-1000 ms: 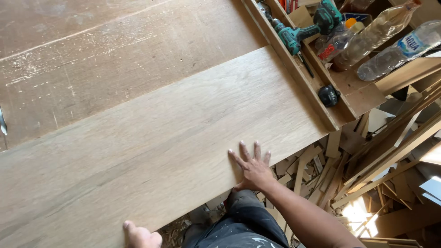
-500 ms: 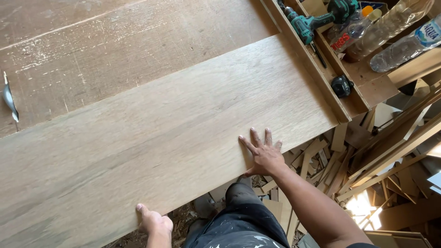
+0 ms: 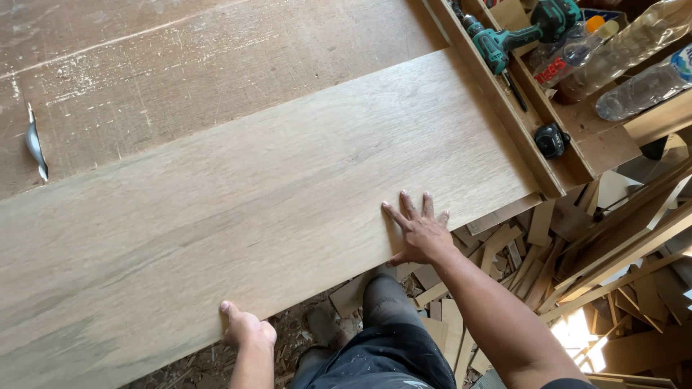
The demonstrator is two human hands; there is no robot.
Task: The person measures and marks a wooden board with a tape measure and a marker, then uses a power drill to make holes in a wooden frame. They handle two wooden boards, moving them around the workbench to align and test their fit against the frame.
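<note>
On the counter [image 3: 180,57], seen from the head camera, a long pale wooden board [image 3: 252,216] lies flat and slants across the darker, scratched surface, its near edge overhanging toward the person. The right hand [image 3: 418,234] rests palm down on the board close to that near edge, fingers spread apart and flat on the wood, clamped on nothing. The left hand [image 3: 245,328] sits at the near edge further along, its fingers curled together against the board's rim with the thumb lying on top; whether the fingers wrap under the board cannot be told. At the far left a curved saw blade [image 3: 34,148] rises out of the counter, just beside the board's far edge. To the right of the board's end stands a wooden tray [image 3: 577,155] holding a teal cordless drill [image 3: 526,32], clear plastic bottles [image 3: 634,65] and a small black tape measure [image 3: 551,138]. Below the counter the floor is strewn with wood offcuts [image 3: 519,245] and shavings, and the person's dark, dusty trousers [image 3: 382,346] show between the two arms.
</note>
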